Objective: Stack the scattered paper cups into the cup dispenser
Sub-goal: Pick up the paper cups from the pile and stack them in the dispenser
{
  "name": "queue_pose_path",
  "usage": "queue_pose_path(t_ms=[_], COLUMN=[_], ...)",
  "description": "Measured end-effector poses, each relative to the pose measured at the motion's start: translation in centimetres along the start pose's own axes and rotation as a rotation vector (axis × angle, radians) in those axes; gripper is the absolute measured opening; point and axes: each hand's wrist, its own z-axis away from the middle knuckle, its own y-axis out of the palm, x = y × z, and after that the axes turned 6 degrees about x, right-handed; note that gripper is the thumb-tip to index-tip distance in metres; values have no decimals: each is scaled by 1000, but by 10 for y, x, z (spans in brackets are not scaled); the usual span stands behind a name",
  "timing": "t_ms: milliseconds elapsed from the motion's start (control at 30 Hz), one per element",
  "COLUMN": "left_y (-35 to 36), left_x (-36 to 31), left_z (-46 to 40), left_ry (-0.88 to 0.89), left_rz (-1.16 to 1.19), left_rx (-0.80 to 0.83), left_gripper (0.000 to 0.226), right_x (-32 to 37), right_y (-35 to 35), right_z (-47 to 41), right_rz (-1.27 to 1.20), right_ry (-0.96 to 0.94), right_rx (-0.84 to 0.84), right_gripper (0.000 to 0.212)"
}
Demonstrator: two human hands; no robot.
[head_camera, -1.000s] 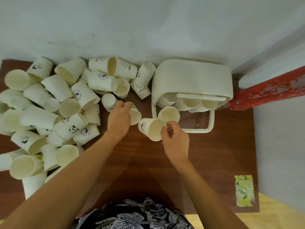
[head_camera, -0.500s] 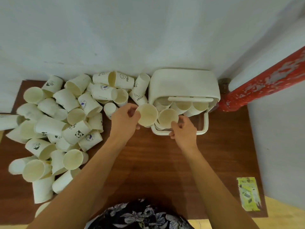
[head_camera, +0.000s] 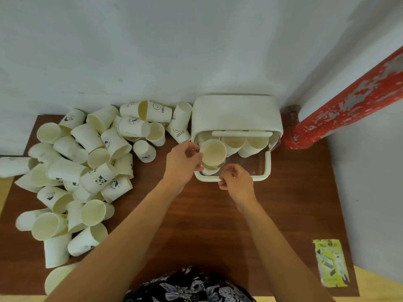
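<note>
Still heaped on the brown surface (head_camera: 196, 225): scattered paper cups (head_camera: 87, 171), prone to rolling off if nudged. Near the cup dispenser (head_camera: 236, 118), left hand (head_camera: 182, 163) pinching a paper cup (head_camera: 212, 152) over its front-left stack; could jam crooked. Right hand (head_camera: 236, 182) loosely curled, empty.

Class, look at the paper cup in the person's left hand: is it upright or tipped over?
Upright. The cup shows its open mouth facing up; the left hand grips its side.
</note>
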Motion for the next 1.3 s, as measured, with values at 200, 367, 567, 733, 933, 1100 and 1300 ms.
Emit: queue_pose_path(t_ms=[200,367,567,733,933,1100,1300], left_y=[14,16,23,12,-26,-59,-100], left_x=[14,15,14,26,52,70,94], left_z=[1,3,7,26,60,82,103], left_ry=[-49,-16,-40,-108,-160,-154,-49], left_rz=[-60,-97,-142,-236,-334,-301,-448], left_rx=[-54,-170,-147,-104,-92,-127,-127], left_gripper=[16,13,16,19,23,24,21], right_x=[-4,8,7,-6,-19,-16,-18], right_y=[-8,-7,-7,-6,7,18,61], right_z=[-3,-8,-8,-11,-19,-7,42], right_rz=[114,324,435,841,1120,1113,887], right_ry=[-73,-303,-374,-542,-379,-472,-706], right_rx=[19,56,78,90,75,-28,-6], right_gripper=[20,52,54,55,57,54,32])
